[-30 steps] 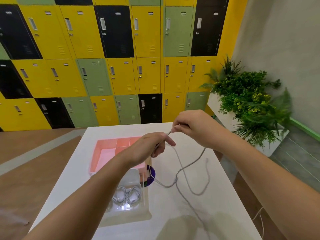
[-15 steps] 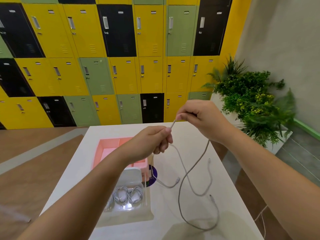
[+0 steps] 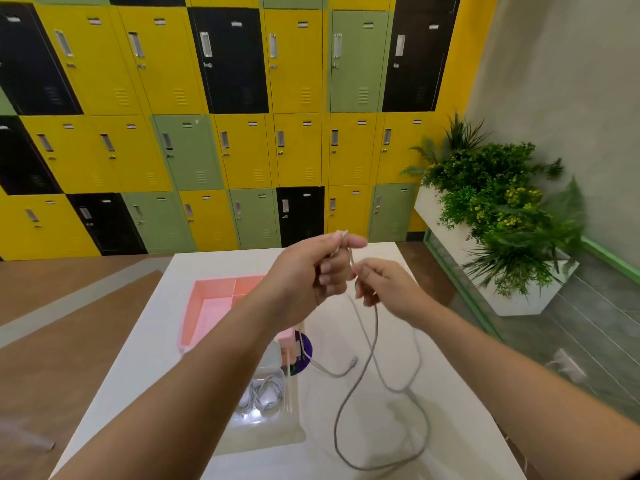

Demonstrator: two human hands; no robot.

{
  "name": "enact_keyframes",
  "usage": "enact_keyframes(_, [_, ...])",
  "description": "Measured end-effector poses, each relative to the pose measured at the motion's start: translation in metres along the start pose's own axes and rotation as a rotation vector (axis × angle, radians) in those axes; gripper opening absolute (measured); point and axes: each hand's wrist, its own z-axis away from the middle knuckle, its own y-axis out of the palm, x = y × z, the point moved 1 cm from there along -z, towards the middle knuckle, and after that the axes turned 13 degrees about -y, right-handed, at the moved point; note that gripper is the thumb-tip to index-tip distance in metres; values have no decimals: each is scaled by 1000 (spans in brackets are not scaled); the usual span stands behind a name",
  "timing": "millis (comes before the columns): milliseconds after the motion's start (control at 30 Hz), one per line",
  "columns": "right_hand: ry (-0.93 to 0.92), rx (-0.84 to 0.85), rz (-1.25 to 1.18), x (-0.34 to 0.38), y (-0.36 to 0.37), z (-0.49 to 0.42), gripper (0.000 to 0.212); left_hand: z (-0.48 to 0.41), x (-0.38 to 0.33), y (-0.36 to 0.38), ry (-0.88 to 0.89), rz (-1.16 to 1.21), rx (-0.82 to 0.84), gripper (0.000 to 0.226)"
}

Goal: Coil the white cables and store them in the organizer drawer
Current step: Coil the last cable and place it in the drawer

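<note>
My left hand (image 3: 311, 271) is raised above the white table (image 3: 138, 358) and pinches one end of a white cable (image 3: 349, 396) between thumb and forefinger. Just to its right, my right hand (image 3: 384, 285) grips the same cable a little lower down. From both hands the cable hangs in long loose loops that trail onto the table. A clear organizer drawer (image 3: 273, 431) lies under my left forearm and holds coiled white cables (image 3: 263, 396). A pink divided tray (image 3: 211, 306) lies behind it.
A purple round disc (image 3: 304, 351) lies beside the pink tray. A white planter with green plants (image 3: 498, 216) stands to the right of the table. Yellow, green and black lockers (image 3: 242, 116) fill the wall behind. Wooden floor lies to the left.
My left hand has risen and turned, now holding the cable end up. My right hand has dropped from above to beside it, close together. The cable's hanging loops have lengthened on the table.
</note>
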Motion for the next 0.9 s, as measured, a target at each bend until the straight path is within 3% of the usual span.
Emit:
enact_keyframes(100, [126,193,55,1,22,17,32,-13,1,-2,69,-60,-157,29])
enact_keyframes(233, [92,408,333,27,33,32,33,-26,13,-12,119,-189,-299,28])
enact_keyframes(433, [-24,582,700,70,18,31,33,-32,29,-19,80,-342,-274,25])
enact_keyframes(667, [-203,518,926,99,-14,19,17,-26,35,-32,-7,-673,-222,27])
enact_keyframes(900, [-297,393,885,91,-19,11,11,-21,34,-32,-77,-478,-125,30])
